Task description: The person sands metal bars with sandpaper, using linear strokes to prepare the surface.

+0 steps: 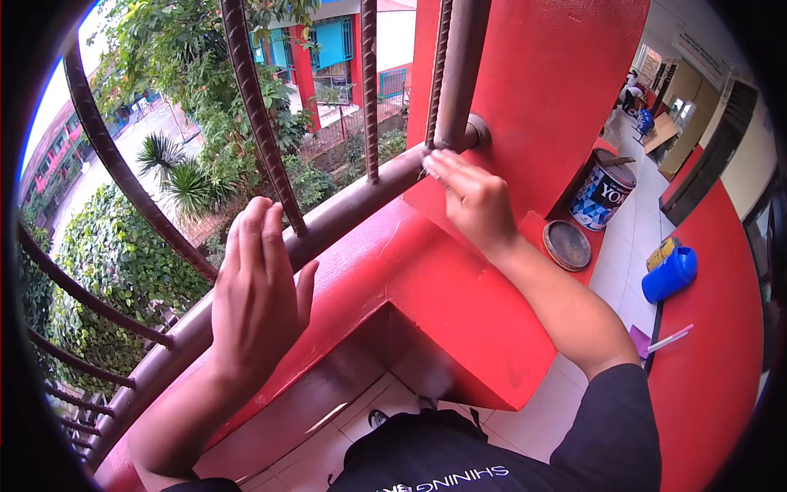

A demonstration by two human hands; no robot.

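My right hand [475, 197] is at the lower end of a twisted bar, where it meets the brown rail [357, 201] near the red pillar [557, 82]. Its fingers are pressed together, and whatever lies under the fingertips is too small to make out. My left hand [256, 287] is raised beside the rail with its back towards me. Its fingers point up, stretched out, with the thumb apart and nothing visible in it. A twisted bar [262, 123] rises just beyond its fingertips.
A paint can [602, 197] and its round lid [566, 245] stand on the red ledge at the right. Further right are a blue container [670, 275] and a pale stick [670, 339]. People sit far down the corridor. Plants grow beyond the railing.
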